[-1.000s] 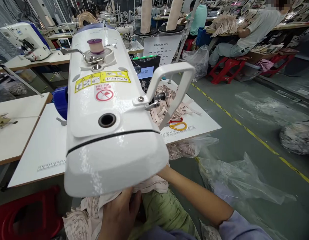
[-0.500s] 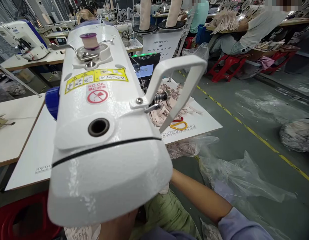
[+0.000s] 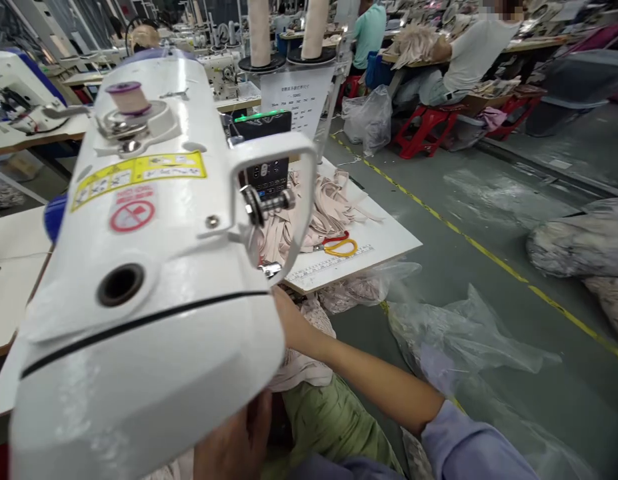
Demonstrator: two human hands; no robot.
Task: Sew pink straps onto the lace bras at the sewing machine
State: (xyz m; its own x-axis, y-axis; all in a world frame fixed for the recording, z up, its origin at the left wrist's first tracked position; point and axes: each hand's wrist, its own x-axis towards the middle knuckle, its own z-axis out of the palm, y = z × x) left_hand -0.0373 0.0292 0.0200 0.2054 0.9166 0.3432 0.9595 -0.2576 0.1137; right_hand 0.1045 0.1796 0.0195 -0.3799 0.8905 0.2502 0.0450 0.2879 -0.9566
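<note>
A white sewing machine head point(image 3: 153, 267) fills the left half of the view and hides most of both hands. My left hand point(image 3: 231, 437) shows only in part at the bottom edge, below the machine, its fingers hidden. My right forearm reaches from the lower right under the machine. Only the wrist and heel of my right hand point(image 3: 289, 317) show, resting against beige lace fabric point(image 3: 301, 363) that lies on my green-trousered lap point(image 3: 329, 420). A purple bobbin of beige thread point(image 3: 123, 97) sits on top of the machine.
The white table point(image 3: 383, 243) holds a pile of beige straps point(image 3: 331, 203) and yellow-handled scissors point(image 3: 341, 247). A black control panel point(image 3: 269, 170) stands behind the machine. Clear plastic bags point(image 3: 463, 340) lie on the floor by a yellow line point(image 3: 489, 257). People sit at benches point(image 3: 469, 53) in the back.
The view has swung right and closer to the machine head, which now covers more of my hands. My left hand has dropped to the bottom edge. The right wrist stays under the machine.
</note>
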